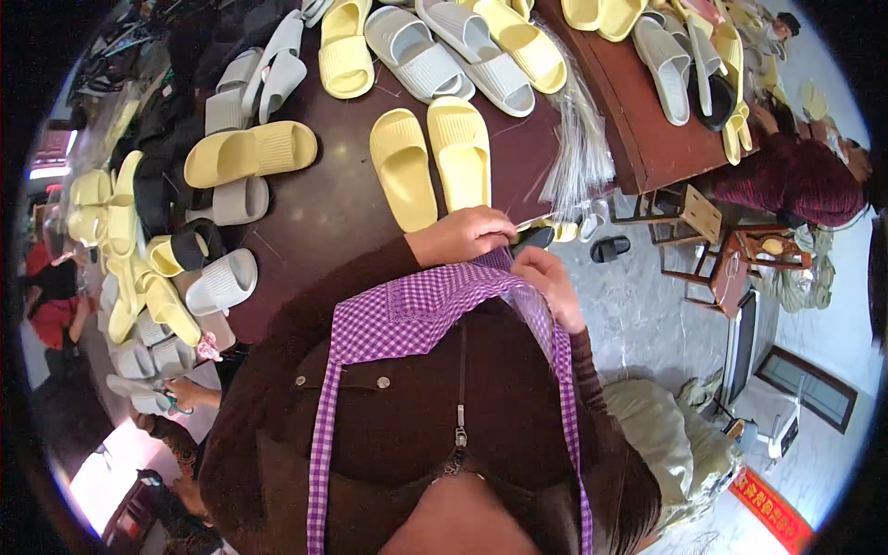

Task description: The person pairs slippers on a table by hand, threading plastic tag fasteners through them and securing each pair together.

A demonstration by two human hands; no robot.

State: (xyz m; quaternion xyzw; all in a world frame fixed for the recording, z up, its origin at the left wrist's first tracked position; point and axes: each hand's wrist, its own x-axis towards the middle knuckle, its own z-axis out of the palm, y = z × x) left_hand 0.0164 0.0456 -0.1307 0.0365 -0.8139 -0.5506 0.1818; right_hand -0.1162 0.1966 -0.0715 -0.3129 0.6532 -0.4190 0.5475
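Observation:
My left hand (462,236) is closed at the table's near edge, just below a pair of yellow slide slippers (459,153) lying side by side. Its curled fingers hide what they hold. A thin pale strip sticks out past its fingertips, beside a dark shape I cannot make out. Close by on the right, my right hand (552,285) is closed at the raised edge of a purple checked apron (398,310). Whatever its fingers pinch is hidden; shiny clear material hangs below them along the apron.
Grey and yellow slippers (421,55) line the table's far side. More slippers (153,268) are heaped at the left. White strands (578,148) hang over the right edge. Wooden stools (689,217) stand on the floor, and a co-worker's hand (190,393) works at lower left.

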